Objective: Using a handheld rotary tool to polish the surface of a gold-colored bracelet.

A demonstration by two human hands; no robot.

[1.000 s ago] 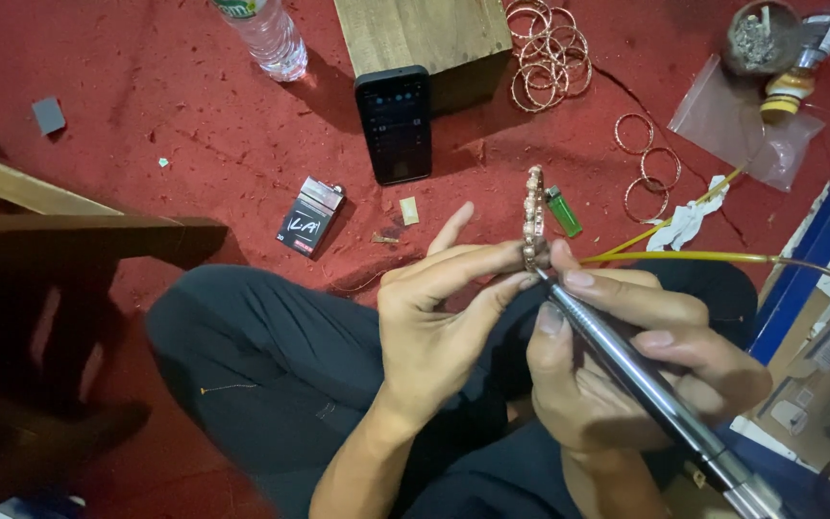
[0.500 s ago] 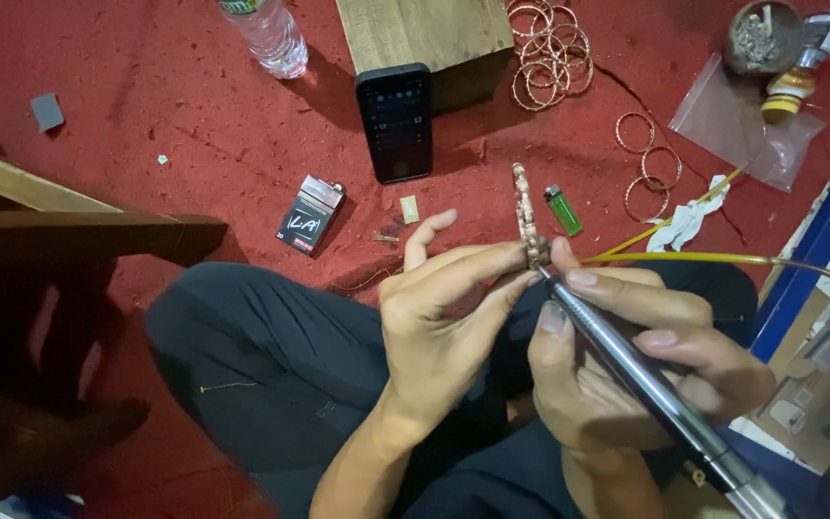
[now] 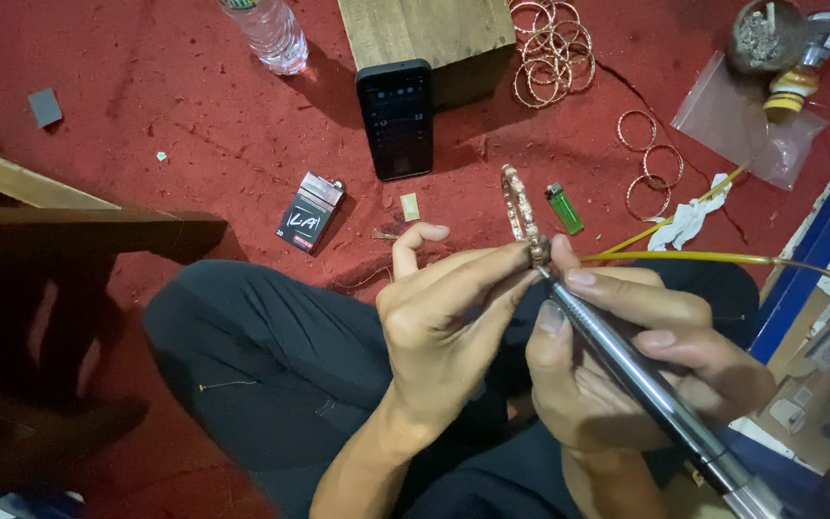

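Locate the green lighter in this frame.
In the head view, the green lighter lies on the red carpet right of centre, just right of the bangle pinched in the left hand.

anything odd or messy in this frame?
Mostly working clutter. Copper-coloured rings lie scattered on the red carpet, which is flecked with debris. A white rag lies crumpled by the yellow hose. Nothing looks broken.

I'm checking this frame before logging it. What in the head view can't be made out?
- Tool tip: hidden where it meets the bangle; the left hand fingertips cover the contact.
- Metal handpiece in the right hand: its rear end is cut off by the bottom edge.
- Water bottle: top cut off by the upper edge.
- Phone screen: too small and dim to tell.
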